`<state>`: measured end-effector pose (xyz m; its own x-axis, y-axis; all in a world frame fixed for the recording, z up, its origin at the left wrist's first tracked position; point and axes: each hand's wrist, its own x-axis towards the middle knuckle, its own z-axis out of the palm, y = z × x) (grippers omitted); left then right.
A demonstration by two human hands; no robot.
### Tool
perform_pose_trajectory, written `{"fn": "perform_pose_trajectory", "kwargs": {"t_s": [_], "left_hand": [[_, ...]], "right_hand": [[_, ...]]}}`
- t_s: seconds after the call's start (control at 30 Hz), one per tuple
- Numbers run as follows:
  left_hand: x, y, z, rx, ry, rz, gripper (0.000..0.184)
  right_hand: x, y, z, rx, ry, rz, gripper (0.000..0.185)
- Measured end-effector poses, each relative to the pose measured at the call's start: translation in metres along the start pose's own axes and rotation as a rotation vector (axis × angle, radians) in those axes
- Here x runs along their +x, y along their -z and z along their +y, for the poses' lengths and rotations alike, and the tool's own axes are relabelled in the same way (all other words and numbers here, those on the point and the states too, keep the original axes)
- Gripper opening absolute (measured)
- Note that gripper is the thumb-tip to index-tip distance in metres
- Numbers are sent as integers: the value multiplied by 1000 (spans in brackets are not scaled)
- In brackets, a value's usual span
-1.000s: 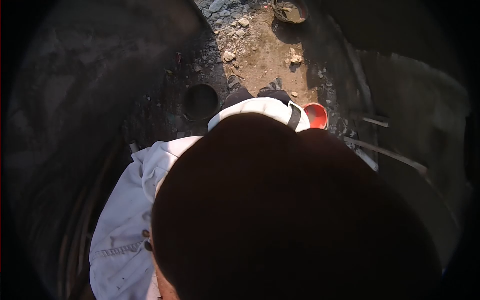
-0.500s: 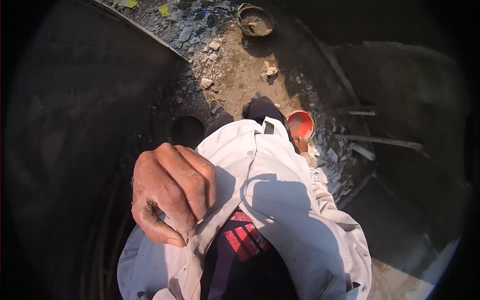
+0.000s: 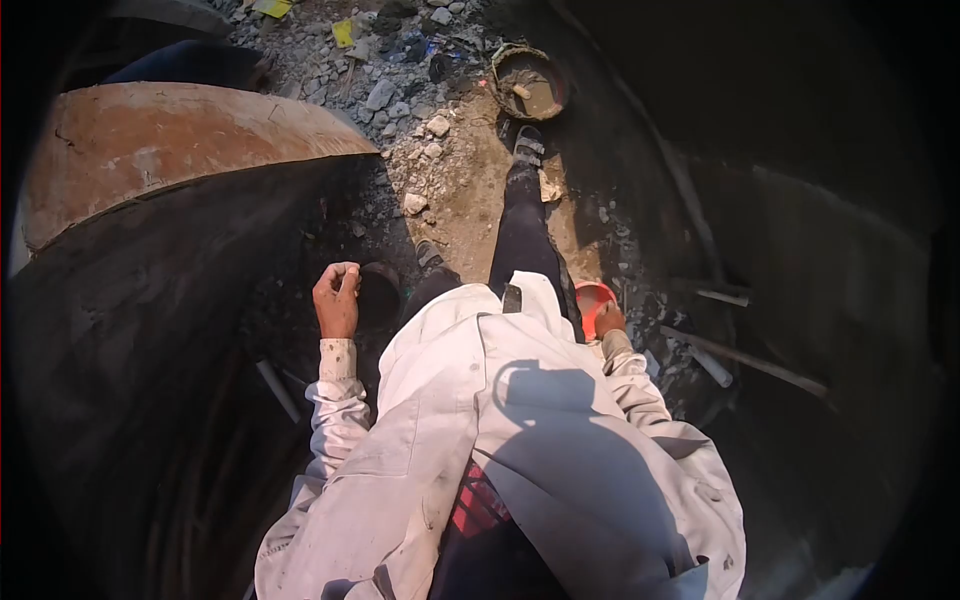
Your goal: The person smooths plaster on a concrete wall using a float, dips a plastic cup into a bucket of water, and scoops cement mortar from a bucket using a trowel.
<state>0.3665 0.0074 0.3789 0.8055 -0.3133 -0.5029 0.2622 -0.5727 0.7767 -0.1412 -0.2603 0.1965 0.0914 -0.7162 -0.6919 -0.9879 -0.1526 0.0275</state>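
Observation:
Beside the white shirt, my left hand is raised on the left with its fingers curled in, and no object shows in it. A dark round bucket stands on the shaded ground just right of that hand. On the other side, my right hand hangs low with its fingers closed at the edge of a red bucket. The sleeve and hand partly cover this bucket, and the exact grip is hard to see.
A round basin with wet grey material sits ahead, near my forward foot. Rubble lies at the upper left beside a reddish-brown panel. Sticks and a white pipe piece are at the right.
My left hand has moved away from the shirt front, outward and lower beside my body. One foot has stepped forward toward the basin. The red bucket is still at my right hand.

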Motion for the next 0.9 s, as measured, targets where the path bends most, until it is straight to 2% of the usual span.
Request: {"fn": "perform_pose_trajectory", "kwargs": {"t_s": [0.07, 0.17, 0.23, 0.27, 0.4, 0.43, 0.47, 0.5, 0.53, 0.57, 0.6, 0.63, 0.7, 0.73, 0.77, 0.83, 0.9], "left_hand": [[7, -27, 2, -53, 116, 135, 11], [8, -81, -15, -98, 282, 328, 11], [-3, -107, -26, 62, 350, 304, 7], [-7, -125, -14, 37, 432, 304, 6], [-8, -190, 27, 70, 433, 282, 9], [-2, -205, 50, 41, 510, 276, 10], [-2, -216, 47, 15, 488, 320, 11], [-1, -224, 55, -97, 587, 337, 12], [0, -232, 49, 28, 569, 360, 12], [1, -241, 45, 57, 563, 379, 11], [1, -248, 35, -29, 535, 406, 9], [5, -254, 30, 5, 562, 384, 8], [13, -267, 17, 46, 691, 415, 6], [13, -271, 4, 12, 695, 429, 6], [15, -272, -3, 76, 812, 411, 6], [6, -272, -26, 0, 799, 394, 11], [14, -282, -31, -90, 750, 415, 13]], "right_hand": [[55, 71, -42, 47, 2, 10, 25], [182, 115, -80, 87, 64, -49, 23], [254, 139, -127, 168, 122, -44, 20], [284, 153, -157, 174, 177, -43, 19], [378, 188, -281, 226, 348, -133, 18], [402, 186, -308, 193, 379, -166, 20], [428, 175, -330, 149, 380, -160, 25], [456, 162, -352, 107, 381, -149, 29], [481, 145, -370, 65, 378, -141, 34], [508, 130, -386, 43, 380, -179, 49], [548, 94, -398, -27, 395, -183, 51], [583, 56, -406, -98, 409, -187, 52], [603, 53, -447, -62, 287, -223, 61], [637, 29, -457, -94, 242, -379, 61], [652, 22, -469, -133, 269, -435, 59], [660, 20, -486, -226, 315, -568, 56], [666, 7, -481, -266, 409, -549, 52]]}}
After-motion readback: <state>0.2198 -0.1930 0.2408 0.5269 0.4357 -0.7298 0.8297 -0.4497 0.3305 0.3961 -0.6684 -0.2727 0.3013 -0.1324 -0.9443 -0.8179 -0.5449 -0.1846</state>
